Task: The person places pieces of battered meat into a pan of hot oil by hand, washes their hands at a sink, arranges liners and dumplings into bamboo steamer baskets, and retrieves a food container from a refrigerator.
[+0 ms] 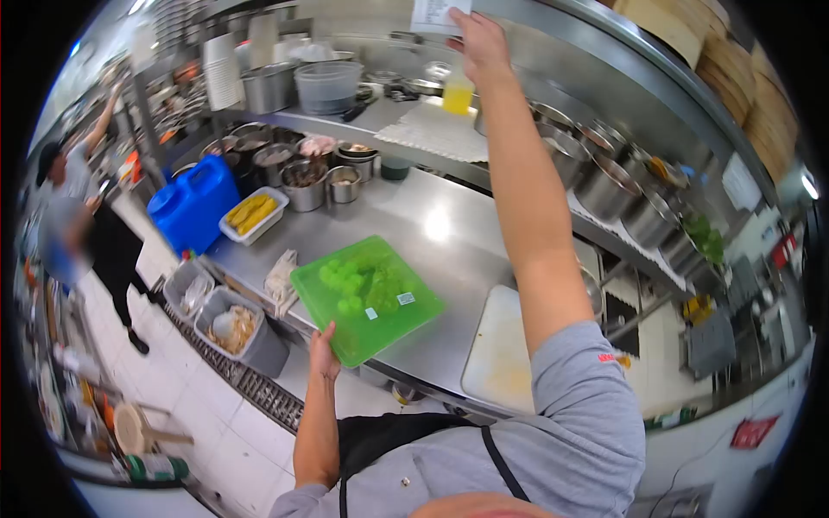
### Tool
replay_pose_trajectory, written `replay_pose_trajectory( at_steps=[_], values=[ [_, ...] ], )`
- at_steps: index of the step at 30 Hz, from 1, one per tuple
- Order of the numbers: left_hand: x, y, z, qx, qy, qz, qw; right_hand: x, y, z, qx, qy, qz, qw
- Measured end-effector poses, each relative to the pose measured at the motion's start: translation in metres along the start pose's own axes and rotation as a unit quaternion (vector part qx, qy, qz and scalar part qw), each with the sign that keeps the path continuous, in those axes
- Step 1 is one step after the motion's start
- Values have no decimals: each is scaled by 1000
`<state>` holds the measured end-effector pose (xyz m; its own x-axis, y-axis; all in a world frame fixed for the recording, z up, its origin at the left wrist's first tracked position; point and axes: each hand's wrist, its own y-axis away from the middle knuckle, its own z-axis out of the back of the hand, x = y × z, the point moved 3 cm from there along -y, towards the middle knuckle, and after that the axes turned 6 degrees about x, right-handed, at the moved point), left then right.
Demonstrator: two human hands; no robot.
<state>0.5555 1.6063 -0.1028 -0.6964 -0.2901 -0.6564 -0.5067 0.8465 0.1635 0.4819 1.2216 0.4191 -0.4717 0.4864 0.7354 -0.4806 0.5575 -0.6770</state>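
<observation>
Can't make out much of the paper slip up top: the frame cuts it off and the print's too small to read. The right hand has its fingers at the slip's edge, but I can't tell if it's pinching or just pressing. The left hand is gripping the near corner of a green-lidded container, thumb showing, other fingers mostly hidden. That container is over the front of the bench; can't tell whether it's resting or held up. Leafy-looking green stuff shows blurrily through the lid, and the two small labels on it aren't legible.

The raised right arm blocks a chunk of the shelf, right beside a yellow bottle, and the sleeve hides some of the white cutting board. There's a crumpled cloth just beside the container, then a tray of yellow food and a big blue jug further left. Another person stands off left, partly blurred.
</observation>
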Motion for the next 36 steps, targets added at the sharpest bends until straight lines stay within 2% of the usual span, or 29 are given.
replay_pose_trajectory(
  at_steps=[1, 2, 3, 4, 6, 7, 8, 9, 12, 14, 15, 17, 18, 19, 20, 21, 22, 24, 25, 27, 28, 30, 31, 33, 35, 36],
  values=[
    [2, -5, 9, -17, -4, 16, 1000, 14, 19, 6, -27, 13, 1, 1000],
    [0, -5, 14, 1, -22, 41, 999, 48, 58, 1, -70, -7, 28, 997],
    [-8, -6, 17, -26, -62, 69, 995, 76, 90, 5, -115, -22, 62, 991],
    [-14, -9, 20, -48, -103, 94, 989, 94, 116, 34, -146, -28, 81, 985],
    [-27, -18, 48, 29, -310, 173, 934, 132, 168, 112, -273, 28, 142, 951],
    [-33, -20, 52, 7, -348, 189, 918, 156, 198, 144, -323, 42, 162, 931],
    [-43, -20, 56, -20, -385, 201, 900, 179, 229, 170, -370, 57, 174, 911],
    [-51, -22, 58, 2, -396, 208, 895, 196, 256, 193, -440, 84, 159, 880],
    [-69, -37, 72, 3, -438, 183, 880, 228, 292, 223, -494, 92, 150, 851],
    [-78, -56, 76, -8, -464, 117, 878, 244, 281, 223, -483, 101, 163, 855],
    [-81, -63, 79, -4, -470, 117, 875, 252, 273, 221, -474, 114, 170, 857],
    [-86, -74, 82, -30, -529, 28, 848, 246, 251, 296, -444, 101, 180, 872],
    [-84, -76, 85, -50, -512, 15, 857, 248, 256, 296, -450, 101, 180, 869],
    [-83, -76, 84, -46, -516, 13, 855, 251, 255, 286, -463, 121, 141, 867],
    [-84, -74, 81, -48, -549, 5, 834, 255, 258, 276, -473, 140, 102, 864],
    [-85, -71, 79, -52, -581, -2, 812, 255, 270, 267, -476, 139, 104, 862],
    [-82, -73, 89, -51, -583, -5, 811, 255, 283, 253, -487, 217, 98, 840],
    [-77, -80, 103, -46, -696, -202, 687, 247, 309, 235, -478, 319, 121, 809],
    [-78, -78, 99, -47, -697, -205, 685, 239, 324, 232, -464, 343, 151, 803],
    [-92, -62, 68, -68, -760, -234, 602, 222, 355, 217, -434, 381, 107, 809],
    [-95, -60, 58, -68, -763, -236, 598, 212, 373, 206, -410, 399, 82, 816],
    [-97, -59, 38, -37, -726, -311, 612, 191, 409, 190, -354, 422, 33, 834],
    [-96, -61, 31, -41, -726, -314, 610, 178, 429, 183, -323, 425, 9, 846],
    [-90, -67, 15, 6, -662, -335, 671, 151, 471, 167, -290, 430, -83, 851],
    [-82, -70, -2, 25, -666, -332, 667, 129, 509, 149, -228, 421, -112, 871],
    [-76, -72, -12, 48, -669, -326, 667, 111, 533, 149, -226, 379, -175, 880]
  ],
)
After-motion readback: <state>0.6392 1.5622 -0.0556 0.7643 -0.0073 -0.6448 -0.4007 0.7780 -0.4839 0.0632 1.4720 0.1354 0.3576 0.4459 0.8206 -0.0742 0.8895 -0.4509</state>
